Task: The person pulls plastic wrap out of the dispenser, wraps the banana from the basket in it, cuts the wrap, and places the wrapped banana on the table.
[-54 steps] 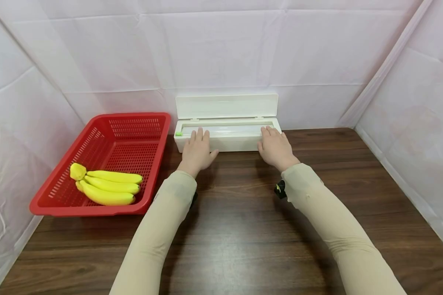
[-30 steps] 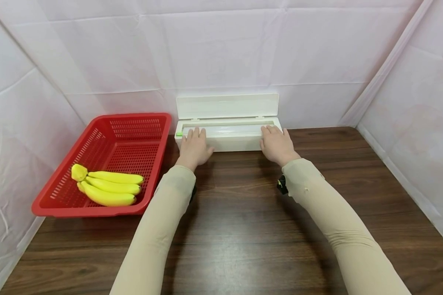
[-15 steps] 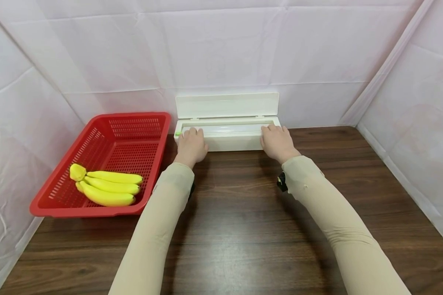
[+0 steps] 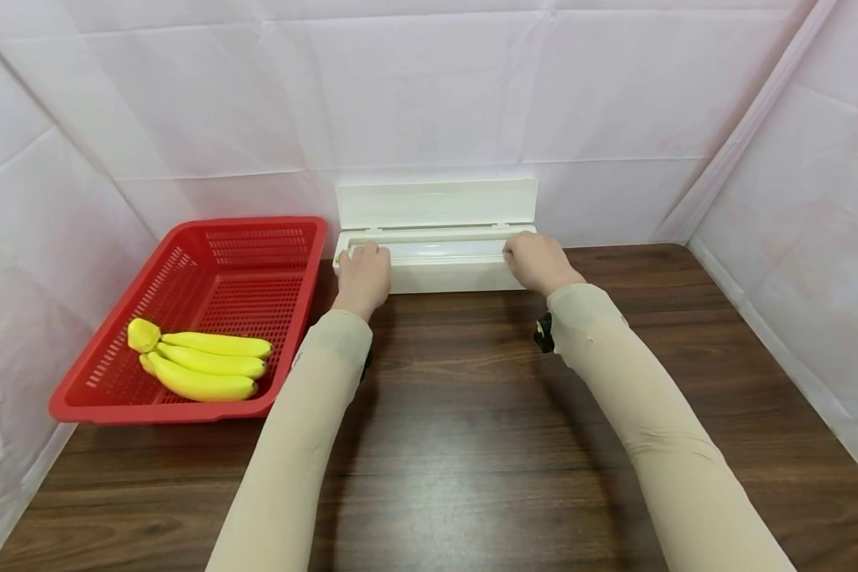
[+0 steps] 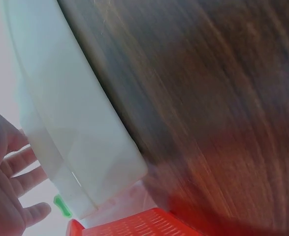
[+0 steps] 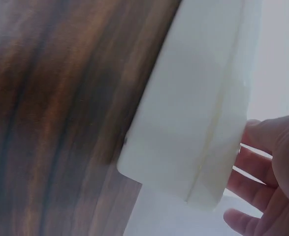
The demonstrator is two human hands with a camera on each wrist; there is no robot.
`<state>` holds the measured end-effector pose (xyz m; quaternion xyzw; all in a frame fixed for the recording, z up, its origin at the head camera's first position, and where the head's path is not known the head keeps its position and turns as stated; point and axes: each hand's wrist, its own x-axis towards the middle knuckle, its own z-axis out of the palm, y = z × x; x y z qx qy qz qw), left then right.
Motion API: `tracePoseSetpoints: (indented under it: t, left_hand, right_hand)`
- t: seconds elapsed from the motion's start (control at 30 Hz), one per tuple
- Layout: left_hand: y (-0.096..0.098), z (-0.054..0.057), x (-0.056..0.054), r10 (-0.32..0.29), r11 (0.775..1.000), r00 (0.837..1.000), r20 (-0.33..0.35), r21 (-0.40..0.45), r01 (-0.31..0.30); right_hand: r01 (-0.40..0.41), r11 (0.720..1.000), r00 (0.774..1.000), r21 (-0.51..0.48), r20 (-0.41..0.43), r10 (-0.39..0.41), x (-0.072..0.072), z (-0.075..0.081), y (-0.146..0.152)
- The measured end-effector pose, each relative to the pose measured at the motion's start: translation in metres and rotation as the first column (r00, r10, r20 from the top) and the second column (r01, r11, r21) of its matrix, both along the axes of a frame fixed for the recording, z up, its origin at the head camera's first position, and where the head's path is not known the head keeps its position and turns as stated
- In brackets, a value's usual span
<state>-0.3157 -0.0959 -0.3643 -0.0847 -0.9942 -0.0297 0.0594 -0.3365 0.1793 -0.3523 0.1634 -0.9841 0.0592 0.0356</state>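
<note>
A white cling film dispenser [image 4: 446, 278] stands against the back wall with its lid [image 4: 436, 204] raised. Shiny cling film [image 4: 439, 250] shows in its long opening. At the dispenser's left end, my left hand [image 4: 365, 278] has its fingers curled over the front edge, thumb and forefinger pinching at the film. My right hand [image 4: 536, 260] does the same at the right end; the right wrist view shows its thumb and fingertips meeting at the dispenser's top edge. The film between the fingertips is hardly visible. A green slide cutter [image 5: 62, 205] sits beside the left fingers.
To the left, a red plastic basket [image 4: 307, 318] holds a bunch of yellow bananas [image 4: 207, 364]. All of it stands on a dark wooden table [image 4: 457, 429], with white cloth walls [image 4: 415, 95] behind and on both sides.
Both hands lay with straighter fingers on the dispenser's front edge; their fingers have curled in. My left hand has shifted left toward the green cutter. The dispenser and basket stay put.
</note>
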Motion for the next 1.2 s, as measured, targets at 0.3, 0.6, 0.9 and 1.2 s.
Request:
tracePoseSetpoints:
  t: [0.3,0.6,0.9,1.2]
  left_hand:
    - [-0.002,0.002,-0.004,-0.018,1.000,1.000,0.002,0.005,0.018]
    - [-0.002,0.006,-0.010,-0.007,1.000,1.000,0.013,0.000,0.007]
    - [-0.002,0.005,-0.013,0.003,1.000,1.000,-0.021,-0.013,-0.003]
    - [-0.003,0.005,-0.014,0.007,1.000,1.000,-0.001,-0.005,-0.007]
  right_hand:
    - [0.023,1.000,0.999,0.005,0.037,-0.023,-0.004,0.005,-0.002]
    - [0.050,0.997,0.998,0.051,0.042,-0.052,-0.008,0.002,-0.003]
    - [0.050,0.995,0.999,0.087,-0.014,-0.049,-0.022,-0.014,0.000]
    - [0.066,0.993,0.998,0.097,0.006,-0.067,-0.014,-0.008,-0.005]
